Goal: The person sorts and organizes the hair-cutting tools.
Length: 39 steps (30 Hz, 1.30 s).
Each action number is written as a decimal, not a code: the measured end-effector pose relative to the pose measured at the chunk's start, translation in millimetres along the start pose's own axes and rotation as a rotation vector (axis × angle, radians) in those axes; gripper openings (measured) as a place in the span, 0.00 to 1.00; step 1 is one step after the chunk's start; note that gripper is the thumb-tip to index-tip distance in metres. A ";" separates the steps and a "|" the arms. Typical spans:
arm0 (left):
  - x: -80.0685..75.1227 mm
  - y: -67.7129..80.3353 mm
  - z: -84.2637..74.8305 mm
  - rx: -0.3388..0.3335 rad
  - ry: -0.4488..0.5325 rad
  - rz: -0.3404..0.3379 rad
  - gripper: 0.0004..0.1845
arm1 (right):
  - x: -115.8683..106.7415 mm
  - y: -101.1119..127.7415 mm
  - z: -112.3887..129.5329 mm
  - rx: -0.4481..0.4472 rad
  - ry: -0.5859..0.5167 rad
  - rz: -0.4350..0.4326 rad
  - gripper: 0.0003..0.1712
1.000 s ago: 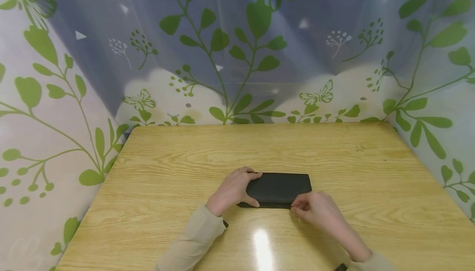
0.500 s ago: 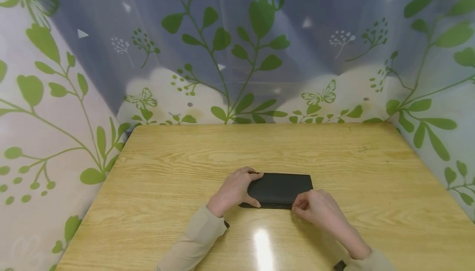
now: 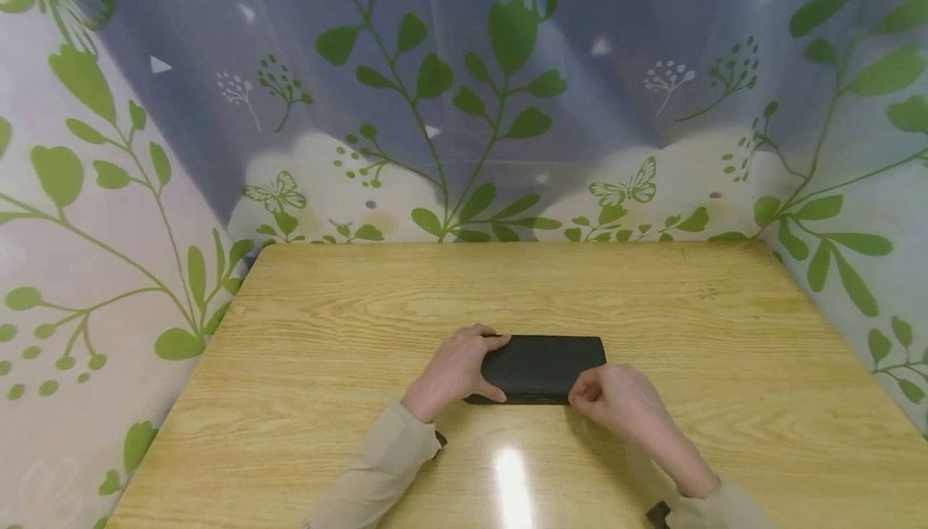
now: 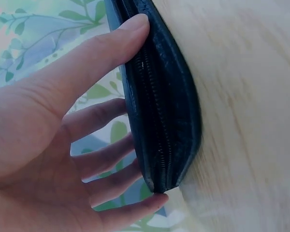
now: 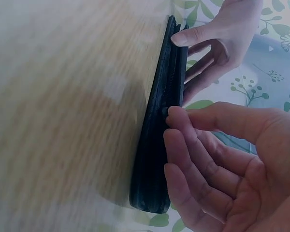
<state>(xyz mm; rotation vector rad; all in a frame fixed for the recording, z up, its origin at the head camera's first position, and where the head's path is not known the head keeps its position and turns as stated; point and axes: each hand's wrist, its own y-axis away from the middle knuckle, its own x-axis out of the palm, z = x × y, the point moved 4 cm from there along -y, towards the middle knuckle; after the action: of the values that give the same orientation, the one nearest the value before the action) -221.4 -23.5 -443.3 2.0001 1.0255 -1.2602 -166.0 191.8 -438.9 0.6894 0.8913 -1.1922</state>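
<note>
A black zip wallet (image 3: 544, 364) lies flat on the wooden table, its zipped edge facing the person. My left hand (image 3: 453, 372) holds its left end, thumb on the front edge and fingers along the far side. In the left wrist view, two lines of zipper teeth (image 4: 157, 106) run along that edge below the thumb. My right hand (image 3: 616, 400) is at the front edge near the right corner. Its thumb and forefinger pinch the small dark zipper pull (image 5: 165, 112), mostly hidden by the fingertips; the other fingers are bent beside the wallet.
The wooden table (image 3: 348, 295) extends around the wallet on all sides. A curtain (image 3: 471, 110) printed with green leaves and butterflies hangs behind it and along both sides. A bright light reflection shows on the tabletop in front of the wallet.
The wallet and both hands have shifted very slightly left and away from the person since half a second ago. Both hands keep their hold.
</note>
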 end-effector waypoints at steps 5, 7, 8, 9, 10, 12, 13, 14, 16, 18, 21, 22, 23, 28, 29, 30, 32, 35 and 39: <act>-3.1 -0.5 8.2 0.006 0.026 -0.007 0.47 | 1.0 -6.9 2.4 0.005 -0.004 -0.005 0.07; -4.2 -1.1 12.0 0.016 0.030 -0.013 0.47 | 2.0 -10.8 3.2 0.013 0.001 0.003 0.08; -4.7 -1.4 14.0 0.018 0.026 -0.016 0.47 | 2.4 -13.1 3.6 0.017 0.002 0.007 0.08; -5.0 -1.6 16.4 0.016 0.026 -0.018 0.46 | 2.8 -15.5 4.2 0.021 0.001 0.009 0.08; -5.5 -1.7 18.5 0.009 0.025 -0.020 0.47 | 3.2 -18.0 4.7 0.022 0.005 0.010 0.08; -6.1 -2.2 22.5 -0.002 0.014 -0.032 0.47 | 3.9 -23.2 5.8 0.018 0.015 0.003 0.07; -6.2 -2.3 24.3 -0.013 0.015 -0.034 0.47 | 4.2 -25.6 6.6 0.014 0.020 -0.003 0.07; -6.0 -2.7 26.1 -0.023 0.013 -0.034 0.47 | 4.4 -27.6 7.2 0.015 0.028 -0.009 0.07; -5.4 -3.1 27.9 -0.033 0.016 -0.038 0.47 | 5.4 -30.4 7.9 0.021 0.054 -0.014 0.08; -4.2 -3.9 28.5 -0.033 0.021 -0.034 0.47 | 6.9 -31.5 8.2 0.041 0.062 -0.004 0.09; -2.9 -4.6 27.0 -0.019 0.027 -0.030 0.47 | 9.2 -30.3 7.8 0.076 0.059 0.020 0.11; -2.4 -4.7 26.6 -0.016 0.031 -0.029 0.47 | 10.0 -29.6 7.7 0.081 0.048 0.027 0.12; -2.4 -4.6 26.3 -0.015 0.037 -0.028 0.47 | 10.7 -29.1 7.8 0.082 0.035 0.032 0.12; -3.6 -2.7 28.7 -0.014 0.082 -0.032 0.47 | 12.7 -31.0 9.8 0.057 -0.022 0.043 0.12; -4.1 -2.3 29.4 -0.011 0.089 -0.034 0.46 | 12.9 -32.0 10.5 0.055 -0.031 0.047 0.12; -4.4 -2.1 30.1 -0.008 0.093 -0.035 0.46 | 13.0 -33.0 11.3 0.056 -0.041 0.052 0.11; -5.4 -1.9 31.1 -0.004 0.097 -0.040 0.46 | 13.2 -34.9 13.4 0.055 -0.051 0.060 0.11; -5.9 -2.2 32.2 -0.004 0.088 -0.044 0.46 | 14.3 -37.7 17.0 0.049 -0.058 0.063 0.11; -5.8 -2.5 33.3 -0.016 0.081 -0.043 0.46 | 18.0 -41.6 22.0 0.007 -0.056 0.054 0.11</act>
<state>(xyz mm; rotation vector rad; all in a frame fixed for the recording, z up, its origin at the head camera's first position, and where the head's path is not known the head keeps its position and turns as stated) -241.2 -49.7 -451.6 2.0414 1.1186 -1.1977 -199.5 154.4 -443.6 0.6788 0.8169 -1.1618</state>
